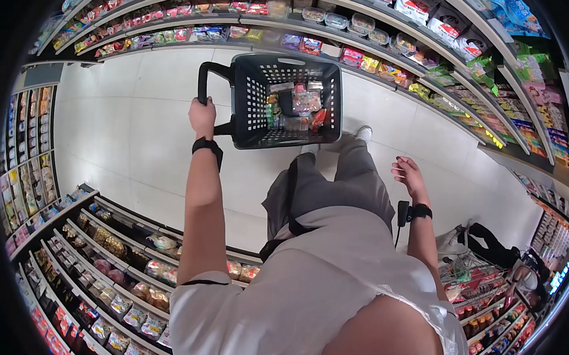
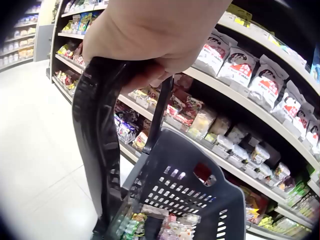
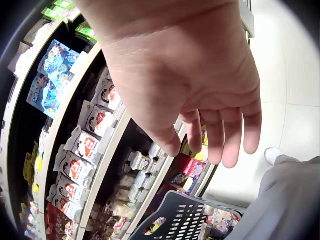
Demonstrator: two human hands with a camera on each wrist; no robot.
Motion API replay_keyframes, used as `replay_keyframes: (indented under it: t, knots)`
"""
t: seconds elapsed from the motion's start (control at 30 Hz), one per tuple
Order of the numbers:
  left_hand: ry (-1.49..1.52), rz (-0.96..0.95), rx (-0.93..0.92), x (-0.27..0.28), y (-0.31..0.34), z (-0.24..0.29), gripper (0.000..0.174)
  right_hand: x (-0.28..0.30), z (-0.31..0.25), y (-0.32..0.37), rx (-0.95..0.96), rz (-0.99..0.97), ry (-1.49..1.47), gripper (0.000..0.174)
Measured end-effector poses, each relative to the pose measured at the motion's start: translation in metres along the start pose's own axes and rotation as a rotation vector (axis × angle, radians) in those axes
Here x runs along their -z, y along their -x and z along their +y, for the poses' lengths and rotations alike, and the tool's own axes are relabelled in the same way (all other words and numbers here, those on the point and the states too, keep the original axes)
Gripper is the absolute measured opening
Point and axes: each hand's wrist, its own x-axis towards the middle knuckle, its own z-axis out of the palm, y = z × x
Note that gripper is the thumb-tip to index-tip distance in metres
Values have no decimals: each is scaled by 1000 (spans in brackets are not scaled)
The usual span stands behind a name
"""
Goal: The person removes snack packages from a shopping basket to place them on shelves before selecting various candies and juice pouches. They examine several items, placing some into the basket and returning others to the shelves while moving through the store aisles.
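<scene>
My left hand [image 1: 202, 116] grips the black handle [image 1: 205, 79] of a dark shopping basket [image 1: 244, 131]. In the left wrist view, the fingers of that left hand [image 2: 150, 35] curl round the handle above the basket [image 2: 165, 150]. Several packaged goods [image 1: 303, 104] lie inside, among them clear packs and colourful wrappers. My right hand [image 1: 409, 172] hangs beside my body and holds nothing. Seen in the right wrist view, the right hand [image 3: 190, 85] has loose, spread fingers, with shelves of packets behind it.
Snack shelves [image 1: 380, 53] curve along the far side, carrying white bags [image 2: 267, 82] and clear tubs. More stocked shelves [image 1: 110, 267] stand at the lower left. Pale floor tiles [image 1: 117, 134] lie between them. A shopping cart [image 1: 469, 268] and another person [image 1: 527, 275] are behind at the lower right.
</scene>
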Motion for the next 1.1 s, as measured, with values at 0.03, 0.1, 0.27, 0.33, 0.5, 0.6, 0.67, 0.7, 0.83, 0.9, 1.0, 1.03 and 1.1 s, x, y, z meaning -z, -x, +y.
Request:
replay_keyframes:
  t: [0.03, 0.1, 0.27, 0.33, 0.5, 0.6, 0.67, 0.7, 0.83, 0.9, 1.0, 1.03, 1.1]
  knots:
    - [-1, -3, -6, -2, 0, -2, 31, -2, 4, 3, -21, 9, -7, 31]
    - [0, 10, -15, -8, 2, -6, 30, -4, 8, 5, -40, 24, -16, 31]
    - [53, 0, -33, -10, 16, -5, 30, -14, 18, 4, -66, -1, -7, 31]
    - [152, 5, -37, -13, 21, -4, 32, -16, 17, 5, -70, 5, -3, 32]
    - [286, -69, -10, -15, 43, 8, 34, -20, 10, 9, -65, 8, 42, 32]
    - [328, -64, -30, -17, 54, 17, 33, -19, 12, 7, -71, 5, 37, 33]
    - [346, -81, -38, -19, 60, 26, 32, -20, 13, 7, -64, 9, 42, 32]
    - [351, -78, -41, -21, 63, 31, 32, -19, 15, 8, -64, 15, 43, 31]
    - [384, -120, -79, -22, 74, 58, 30, -14, 27, 12, -58, 32, 28, 29]
    - [403, -154, -91, -31, 80, 69, 30, -8, 38, 14, -56, 47, 3, 29]
    - [415, -193, -128, -42, 94, 87, 26, -1, 56, 23, -64, 69, -33, 29]
    - [427, -208, -133, -49, 98, 95, 24, 4, 63, 24, -69, 74, -41, 29]
    - [432, -224, -155, -63, 99, 99, 24, 5, 78, 32, -80, 95, -67, 29]
